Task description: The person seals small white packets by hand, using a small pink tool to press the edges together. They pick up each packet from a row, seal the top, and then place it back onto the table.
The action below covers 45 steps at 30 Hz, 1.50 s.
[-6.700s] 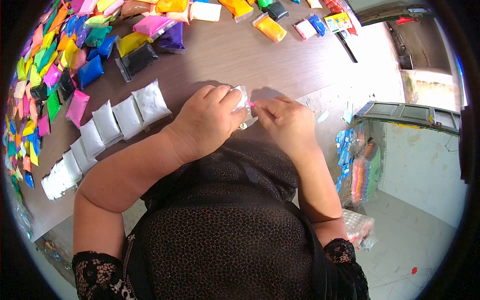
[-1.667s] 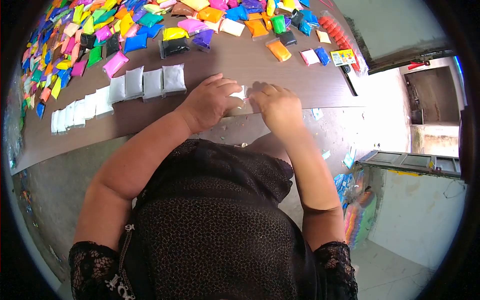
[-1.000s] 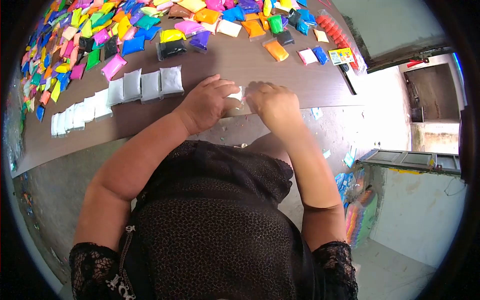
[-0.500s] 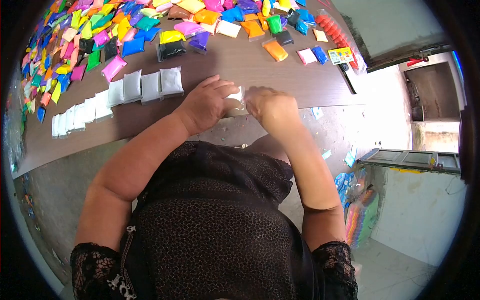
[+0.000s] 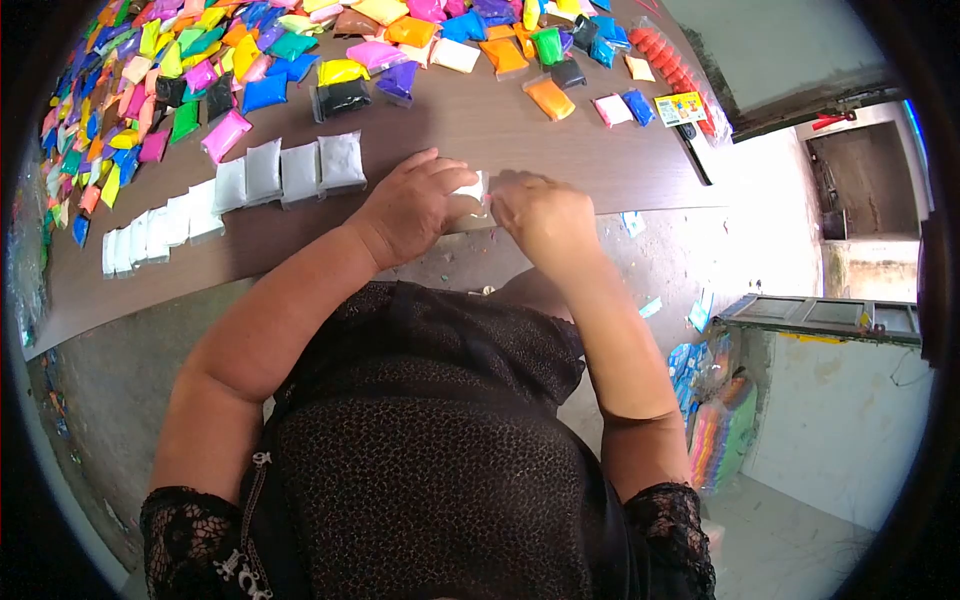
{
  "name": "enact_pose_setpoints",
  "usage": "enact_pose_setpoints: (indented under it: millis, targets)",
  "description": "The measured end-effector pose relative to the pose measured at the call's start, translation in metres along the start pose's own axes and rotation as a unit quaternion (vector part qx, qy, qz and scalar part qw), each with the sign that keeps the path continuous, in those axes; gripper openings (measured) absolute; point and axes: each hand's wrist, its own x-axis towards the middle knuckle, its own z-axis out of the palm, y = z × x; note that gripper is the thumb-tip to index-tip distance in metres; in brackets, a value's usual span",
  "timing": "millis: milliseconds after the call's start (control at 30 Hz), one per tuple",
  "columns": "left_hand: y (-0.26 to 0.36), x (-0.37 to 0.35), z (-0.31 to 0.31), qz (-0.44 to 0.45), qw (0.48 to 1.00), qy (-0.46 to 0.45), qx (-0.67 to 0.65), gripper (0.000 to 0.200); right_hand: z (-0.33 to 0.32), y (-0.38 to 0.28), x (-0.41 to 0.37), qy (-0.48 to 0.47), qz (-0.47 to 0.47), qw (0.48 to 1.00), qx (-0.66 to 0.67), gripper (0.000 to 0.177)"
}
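The left hand (image 5: 415,205) grips a small white packet (image 5: 480,188), its clear film end poking out past the fingers at the near edge of the wood-grained surface (image 5: 450,125). The right hand (image 5: 545,212) curls in at that end, fingertips bunched; whether they pinch the film is hidden. Left of them runs a stepped row of white pouches (image 5: 264,170), plump, roughly oblong and cloudy under thin plastic. Behind spread glossy, pillow-shaped coloured pouches (image 5: 265,92), the black one (image 5: 343,97) with flat clear margins. At the far right, ridged red pieces (image 5: 668,62) lie in clear wrap beside a flat printed card (image 5: 681,107).
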Motion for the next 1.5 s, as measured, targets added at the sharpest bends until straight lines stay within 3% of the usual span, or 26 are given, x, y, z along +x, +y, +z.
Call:
enact_pose_setpoints:
  millis: [300, 600, 1000, 1067, 1267, 1500]
  targets:
    - [-0.001, -0.001, 0.001, 0.003, 1.0, -0.003, 0.004, 0.019, 0.006, -0.003, -0.01, 0.021, 0.072, 0.997, 0.034, 0.014]
    - [-0.002, 0.0, 0.0, -0.004, 0.999, 0.009, -0.035, 0.019, 0.005, -0.001, -0.009, 0.045, 0.04, 0.997, 0.038, 0.009]
    - [-0.001, 0.0, -0.002, -0.016, 0.999, 0.004, -0.05, 0.016, -0.003, 0.01, -0.001, 0.001, -0.007, 1.0, 0.009, 0.011]
    - [-0.001, 0.0, -0.002, -0.017, 0.999, 0.005, -0.051, 0.017, -0.006, 0.01, 0.001, 0.0, -0.061, 0.997, 0.037, 0.015]
    - [-0.002, 0.0, -0.001, 0.002, 1.0, 0.002, -0.019, 0.016, -0.005, 0.011, 0.001, -0.026, -0.014, 1.0, 0.01, 0.008]
    - [0.0, 0.0, 0.0, 0.002, 0.999, 0.016, -0.032, 0.015, -0.009, 0.009, 0.0, -0.019, -0.026, 0.999, 0.016, 0.008]
